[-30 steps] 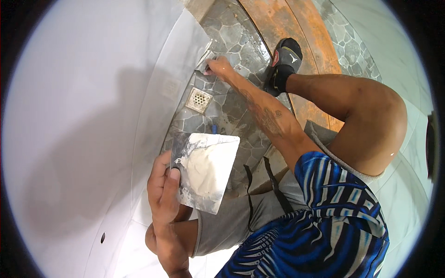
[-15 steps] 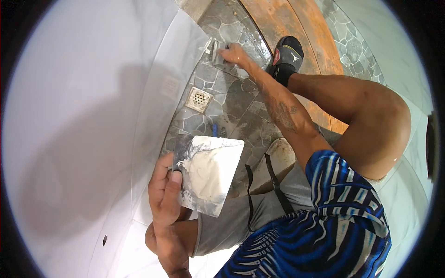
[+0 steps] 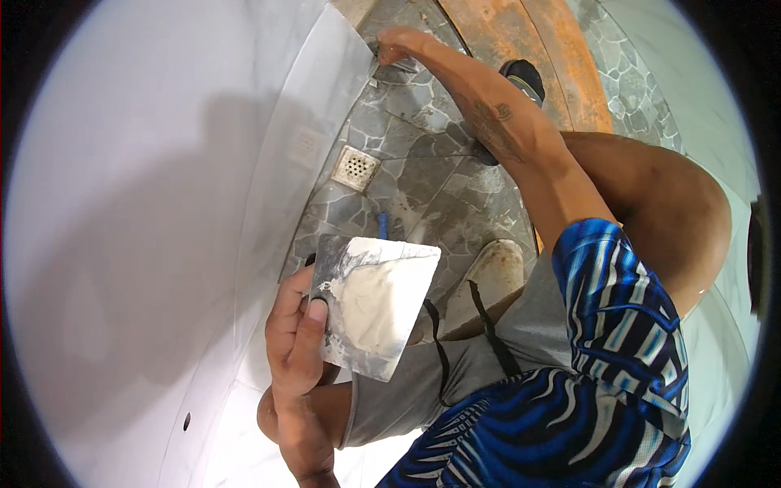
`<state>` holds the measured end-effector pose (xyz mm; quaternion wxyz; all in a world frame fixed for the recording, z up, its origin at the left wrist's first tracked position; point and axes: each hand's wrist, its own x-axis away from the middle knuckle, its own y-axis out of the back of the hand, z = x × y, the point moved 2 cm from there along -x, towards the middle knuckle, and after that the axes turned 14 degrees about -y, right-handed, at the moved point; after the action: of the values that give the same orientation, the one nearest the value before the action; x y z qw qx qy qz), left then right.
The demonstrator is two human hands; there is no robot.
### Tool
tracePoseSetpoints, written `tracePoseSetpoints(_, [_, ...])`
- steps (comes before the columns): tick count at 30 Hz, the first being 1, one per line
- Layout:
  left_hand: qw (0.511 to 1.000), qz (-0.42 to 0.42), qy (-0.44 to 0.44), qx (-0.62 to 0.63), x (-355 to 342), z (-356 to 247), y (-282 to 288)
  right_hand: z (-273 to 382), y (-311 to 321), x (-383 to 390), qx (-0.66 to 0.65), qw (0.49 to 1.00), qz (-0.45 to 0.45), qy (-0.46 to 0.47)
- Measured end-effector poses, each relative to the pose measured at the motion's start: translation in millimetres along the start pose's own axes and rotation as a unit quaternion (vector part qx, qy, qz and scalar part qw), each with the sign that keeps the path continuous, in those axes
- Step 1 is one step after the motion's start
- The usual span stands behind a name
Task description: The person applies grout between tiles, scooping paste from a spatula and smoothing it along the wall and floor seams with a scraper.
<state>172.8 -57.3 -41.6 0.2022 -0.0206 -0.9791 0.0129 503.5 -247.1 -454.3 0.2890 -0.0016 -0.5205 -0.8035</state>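
Note:
My left hand [image 3: 294, 337] grips one edge of a flat metal plate [image 3: 335, 342], thumb on top and fingers underneath. A thick mound of creamy white paste [image 3: 373, 301] lies on this plate, smeared toward its edges. Far off at the upper middle, my right hand [image 3: 396, 47] is closed low by the foot of the white wall panel [image 3: 325, 73]. A flat grey scraper [image 3: 403, 65] shows only in part beneath those fingers, close to the seam where wall and floor meet. Its handle is hidden by the hand.
A square floor drain [image 3: 355, 168] is set in the grey stone-patterned floor [image 3: 415, 134]. A blue-handled object [image 3: 383, 224] lies partly behind the plate. Orange-brown boards [image 3: 541, 49] run along the upper right. My sandalled foot [image 3: 523, 79] rests by them.
My right hand has moved up and slightly left, farther along the foot of the wall, with the scraper. The left hand and its plate have barely shifted.

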Motion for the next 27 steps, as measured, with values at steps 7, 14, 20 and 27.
tracePoseSetpoints(7, [1.0, -0.015, 0.004, -0.02, 7, -6, 9, 62, 6, 53, -0.257, 0.909, 0.135, -0.3])
tracePoseSetpoints(14, [1.0, -0.006, -0.002, 0.006, 5, -7, 5, 65, -15, 87, -0.372, 0.847, 0.098, -0.366])
tracePoseSetpoints(20, [1.0, -0.001, -0.013, 0.022, 1, -8, -2, 78, -57, 103, -0.454, 0.811, 0.065, -0.364])
tracePoseSetpoints(27, [1.0, 0.014, -0.014, -0.016, -5, -14, -7, 113, -87, 126, -0.353, 0.88, 0.127, -0.29])
